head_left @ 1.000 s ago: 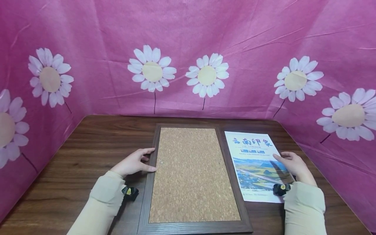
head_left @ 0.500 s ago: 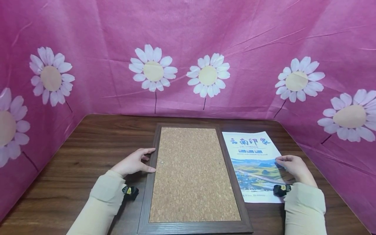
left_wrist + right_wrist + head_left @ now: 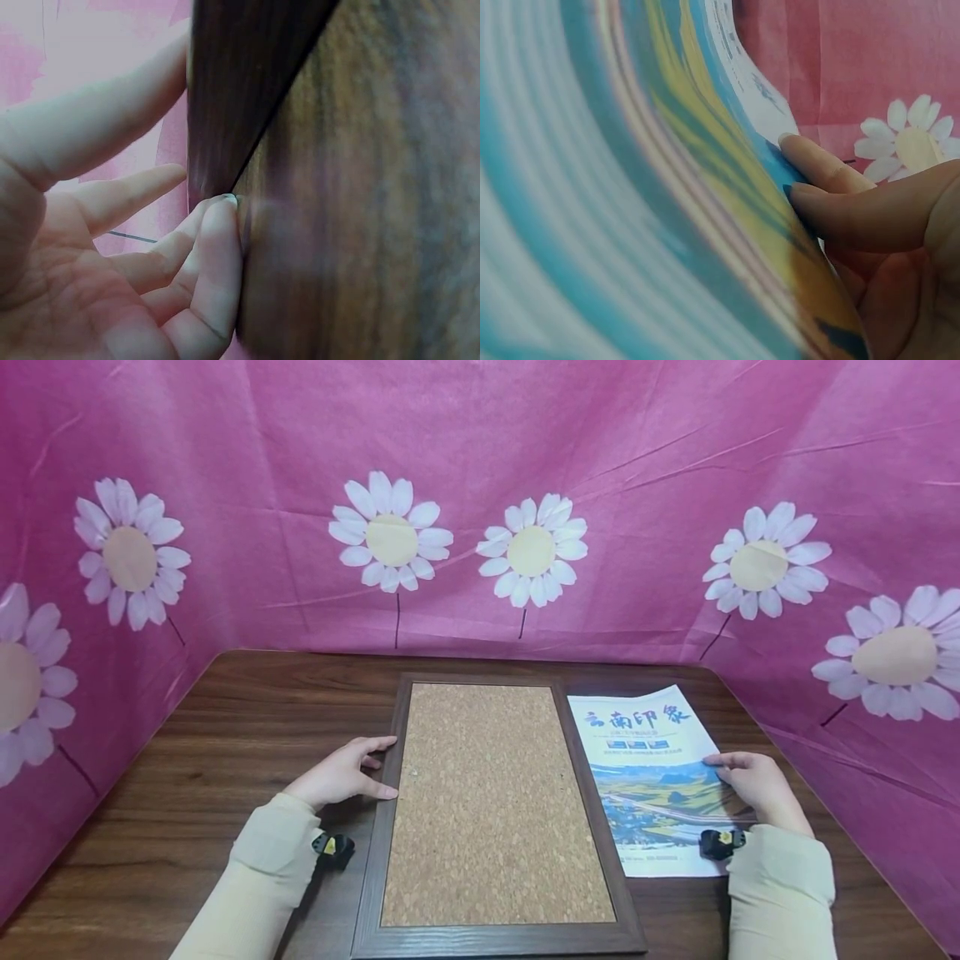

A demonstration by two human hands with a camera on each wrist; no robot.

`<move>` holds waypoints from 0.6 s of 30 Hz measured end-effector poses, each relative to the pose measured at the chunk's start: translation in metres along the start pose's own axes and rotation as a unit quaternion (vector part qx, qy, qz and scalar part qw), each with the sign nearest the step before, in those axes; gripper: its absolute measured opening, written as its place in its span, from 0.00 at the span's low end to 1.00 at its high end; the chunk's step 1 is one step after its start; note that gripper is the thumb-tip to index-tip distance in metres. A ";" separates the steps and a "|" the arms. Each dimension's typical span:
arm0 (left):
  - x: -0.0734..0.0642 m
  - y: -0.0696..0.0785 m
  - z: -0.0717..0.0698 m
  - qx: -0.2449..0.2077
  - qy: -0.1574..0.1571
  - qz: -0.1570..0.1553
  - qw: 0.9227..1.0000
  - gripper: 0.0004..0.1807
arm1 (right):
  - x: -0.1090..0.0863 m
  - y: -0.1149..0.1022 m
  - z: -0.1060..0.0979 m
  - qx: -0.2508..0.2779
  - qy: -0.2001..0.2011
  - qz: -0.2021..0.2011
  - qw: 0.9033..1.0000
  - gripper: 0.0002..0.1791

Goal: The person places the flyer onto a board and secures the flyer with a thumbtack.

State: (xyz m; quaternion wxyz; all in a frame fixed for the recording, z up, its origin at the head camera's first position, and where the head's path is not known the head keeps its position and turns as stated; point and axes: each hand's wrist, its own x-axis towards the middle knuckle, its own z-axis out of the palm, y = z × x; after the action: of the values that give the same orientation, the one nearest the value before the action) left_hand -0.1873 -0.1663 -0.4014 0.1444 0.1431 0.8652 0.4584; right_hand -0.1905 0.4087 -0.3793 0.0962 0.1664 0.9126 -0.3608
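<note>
Head view: the surface (image 3: 210, 760) bears the corkboard (image 3: 495, 810) at 6 o'clock, the poster (image 3: 652, 793) at 4. Left hand (image 3: 337, 777): relaxed fingers touch the corkboard's 9 o'clock edge, perhaps steadying it; right hand (image 3: 761, 785): fingers pinch the poster's 3 o'clock edge, probably controlling limp paper.

Person's forearms reach forward; left hand (image 3: 341, 774) spread, right hand (image 3: 763, 789) pinching.
Left forearm (image 3: 258, 877) slants inward from lower left, left thumb (image 3: 97, 116) and left index finger (image 3: 131, 196) apart, other fingers bent; right forearm (image 3: 782, 893) near-vertical at lower right, right thumb (image 3: 874, 216) and right index finger (image 3: 825, 165) tips close together; both forearms sleeved, hands well apart.
</note>
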 end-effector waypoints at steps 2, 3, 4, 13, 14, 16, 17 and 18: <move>0.000 0.000 0.001 0.000 0.000 0.001 1.000 0.47 | 0.000 0.001 -0.001 0.003 0.005 -0.002 1.000 0.22; 0.000 0.000 0.001 0.000 0.000 0.001 1.000 0.47 | -0.001 0.001 -0.002 0.006 0.008 -0.003 1.000 0.22; 0.000 0.000 0.001 -0.001 -0.001 0.001 1.000 0.47 | -0.001 0.001 -0.003 0.008 0.014 -0.007 1.000 0.22; 0.000 0.001 0.000 0.003 0.002 -0.004 1.000 0.48 | -0.004 0.007 -0.009 0.008 0.052 -0.022 0.998 0.24; 0.000 0.001 0.000 0.004 0.003 -0.004 1.000 0.48 | -0.005 0.007 -0.010 0.017 0.050 -0.013 0.998 0.24; 0.000 0.001 0.000 0.004 0.003 -0.005 1.000 0.48 | -0.006 0.009 -0.013 0.037 0.047 -0.002 0.998 0.25; 0.000 0.001 0.000 0.004 0.003 -0.005 1.000 0.48 | -0.006 0.009 -0.013 0.050 0.046 0.000 0.998 0.25; 0.000 0.001 0.000 0.004 0.002 -0.006 1.000 0.48 | -0.007 0.009 -0.014 0.064 0.044 0.000 0.997 0.25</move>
State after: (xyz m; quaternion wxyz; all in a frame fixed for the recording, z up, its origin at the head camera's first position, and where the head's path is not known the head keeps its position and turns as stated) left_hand -0.1876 -0.1661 -0.4007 0.1443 0.1377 0.8683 0.4542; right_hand -0.1815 0.4228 -0.3732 0.0453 0.1884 0.8909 -0.4107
